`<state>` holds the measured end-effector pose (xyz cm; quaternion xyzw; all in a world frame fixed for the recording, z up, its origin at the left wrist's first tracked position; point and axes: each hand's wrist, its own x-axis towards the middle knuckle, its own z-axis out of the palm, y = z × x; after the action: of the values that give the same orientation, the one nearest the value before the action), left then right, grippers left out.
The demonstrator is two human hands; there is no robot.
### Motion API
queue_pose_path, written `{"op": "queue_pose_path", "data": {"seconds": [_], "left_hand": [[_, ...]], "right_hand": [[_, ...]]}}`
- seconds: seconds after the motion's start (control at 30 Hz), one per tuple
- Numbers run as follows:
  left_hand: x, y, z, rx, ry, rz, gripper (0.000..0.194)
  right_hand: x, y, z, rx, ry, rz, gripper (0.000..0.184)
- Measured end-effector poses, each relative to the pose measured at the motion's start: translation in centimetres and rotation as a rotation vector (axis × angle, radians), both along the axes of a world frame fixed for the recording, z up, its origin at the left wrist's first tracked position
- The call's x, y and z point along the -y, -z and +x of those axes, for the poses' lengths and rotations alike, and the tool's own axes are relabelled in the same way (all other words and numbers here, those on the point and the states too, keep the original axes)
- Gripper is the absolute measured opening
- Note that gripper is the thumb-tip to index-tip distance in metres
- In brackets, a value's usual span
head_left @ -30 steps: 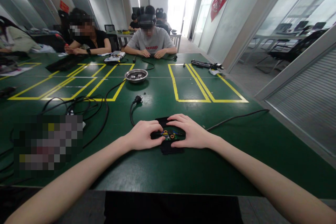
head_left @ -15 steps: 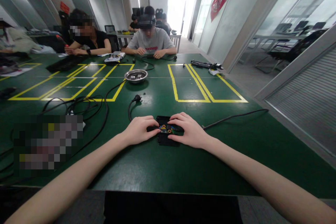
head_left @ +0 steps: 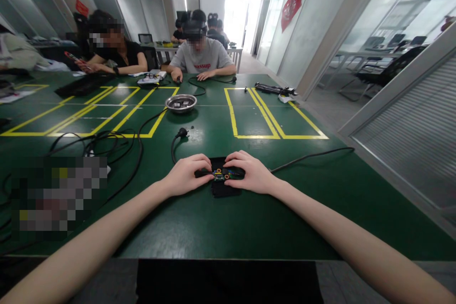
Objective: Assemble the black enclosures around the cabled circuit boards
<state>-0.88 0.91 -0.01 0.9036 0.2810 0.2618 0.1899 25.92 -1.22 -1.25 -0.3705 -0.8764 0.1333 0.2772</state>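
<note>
A small circuit board (head_left: 220,175) with copper-coloured coils lies between my hands, over black casing halves (head_left: 226,189). My left hand (head_left: 187,174) pinches the board's left end, where a black cable enters. At the other end, my right hand (head_left: 251,173) curves its thumb and fingers around the board's edges, partly hiding it. From the left side runs a black cord to a power plug (head_left: 182,133) lying on the table. Another black cable (head_left: 313,156) leaves from under my right hand toward the right.
A metal bowl (head_left: 181,103) with small metal parts stands ahead, among yellow tape outlines. Coiled black cables (head_left: 96,140) and a blurred-out item (head_left: 60,194) lie at left. A black tripod-like object (head_left: 274,89) rests at the far right. A person in grey (head_left: 204,59) sits opposite.
Both hands and the board have shifted slightly away from me and left, settling over the casing. The view has turned a little right. The person opposite has moved one hand left.
</note>
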Motion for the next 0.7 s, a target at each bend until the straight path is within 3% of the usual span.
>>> {"op": "queue_pose_path", "data": {"seconds": [0.27, 0.7], "left_hand": [[-0.28, 0.40, -0.27, -0.010, -0.059, 0.006, 0.008], [-0.35, 0.26, 0.06, -0.074, -0.044, -0.062, 0.010]], "right_hand": [[0.49, 0.06, -0.27, -0.013, 0.012, 0.006, 0.029], [-0.09, 0.65, -0.01, -0.067, -0.021, -0.003, 0.027]]}}
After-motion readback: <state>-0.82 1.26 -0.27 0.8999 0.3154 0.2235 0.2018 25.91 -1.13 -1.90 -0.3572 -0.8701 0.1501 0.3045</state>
